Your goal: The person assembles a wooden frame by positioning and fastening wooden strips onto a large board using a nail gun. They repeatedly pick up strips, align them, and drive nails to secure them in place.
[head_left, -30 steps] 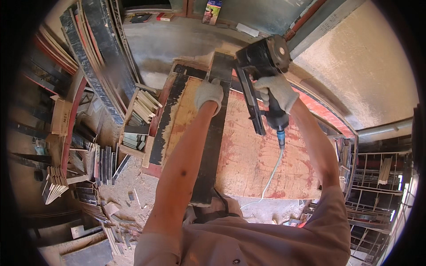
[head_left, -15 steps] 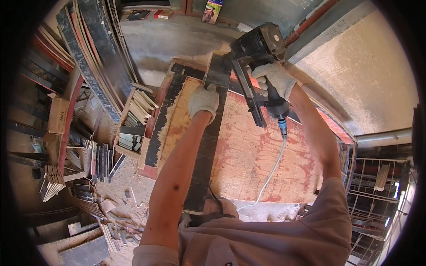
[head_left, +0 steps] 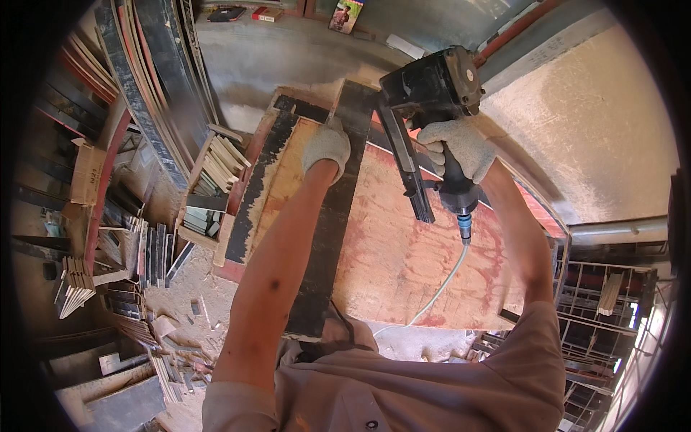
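My right hand [head_left: 464,147], in a grey-white knit glove, is wrapped round the handle of a black pneumatic nail gun [head_left: 425,83]. The gun's long magazine slants down to the left of the handle. From a blue-ringed fitting [head_left: 464,225] at the handle's base, a pale air hose [head_left: 448,277] curves toward my body. My gloved left hand [head_left: 326,151] grips the left edge of a long black board [head_left: 324,266] near its far end. That board lies lengthwise across the reddish plywood worktop [head_left: 403,252]; my left fingertips are partly hidden.
Left of the worktop stands a wooden box [head_left: 205,237] of short wood strips. Tall curved boards [head_left: 147,79] lean at the far left, with wood scraps [head_left: 187,360] on the floor below. A metal rack [head_left: 604,317] stands at right, and a wall [head_left: 590,129] rises beyond my right arm.
The nail gun and my right hand have shifted slightly right and nearer to me. My left hand stays on the black board, and the whole view has turned a little.
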Tool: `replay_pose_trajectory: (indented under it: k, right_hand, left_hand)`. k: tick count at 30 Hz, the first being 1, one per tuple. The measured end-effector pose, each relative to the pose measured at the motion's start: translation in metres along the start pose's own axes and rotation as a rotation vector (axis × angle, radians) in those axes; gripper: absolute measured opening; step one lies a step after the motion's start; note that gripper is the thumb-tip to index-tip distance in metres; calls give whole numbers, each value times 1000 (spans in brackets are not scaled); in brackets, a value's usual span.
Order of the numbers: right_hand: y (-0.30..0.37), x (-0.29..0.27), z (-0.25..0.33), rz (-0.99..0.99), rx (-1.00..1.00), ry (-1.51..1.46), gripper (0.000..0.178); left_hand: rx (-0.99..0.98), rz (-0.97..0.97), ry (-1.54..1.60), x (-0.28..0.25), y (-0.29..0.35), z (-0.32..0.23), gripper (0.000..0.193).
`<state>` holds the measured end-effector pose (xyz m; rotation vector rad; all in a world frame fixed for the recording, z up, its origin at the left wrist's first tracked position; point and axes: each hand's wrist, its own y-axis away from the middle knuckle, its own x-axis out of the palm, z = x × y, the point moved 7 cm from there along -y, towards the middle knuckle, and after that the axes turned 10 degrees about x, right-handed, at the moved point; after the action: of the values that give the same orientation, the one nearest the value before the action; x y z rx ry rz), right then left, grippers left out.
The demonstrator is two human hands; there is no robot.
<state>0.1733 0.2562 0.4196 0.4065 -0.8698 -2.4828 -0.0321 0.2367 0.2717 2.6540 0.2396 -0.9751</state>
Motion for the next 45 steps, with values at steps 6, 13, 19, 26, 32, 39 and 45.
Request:
replay_pose_trajectory:
  k: [6, 13, 19, 26, 32, 39, 45]
  right_hand:
    - [-10, 11, -17, 19, 66, 84, 13]
    - [5, 20, -1, 45, 29, 90, 8]
    - [4, 13, -16, 53, 108, 63, 7]
    - [73, 5, -113, -116, 92, -79, 23]
    - [173, 47, -348, -457, 251, -347, 12]
    - [329, 204, -654, -686, 952, -680, 18]
    - [430, 394, -918, -431, 1049, -749, 23]
  left_hand:
    - [14, -130, -72, -2, -2, 6, 38]
    - [148, -137, -230, -4, 1, -3, 31]
    - [183, -130, -286, -4, 1, -8, 29]
    - [203, -140, -288, -7, -2, -2, 33]
    - [163, -99, -334, 2, -16, -2, 42]
    - [554, -54, -891, 34, -47, -2, 38]
    - [542, -230, -804, 45, -40, -24, 40]
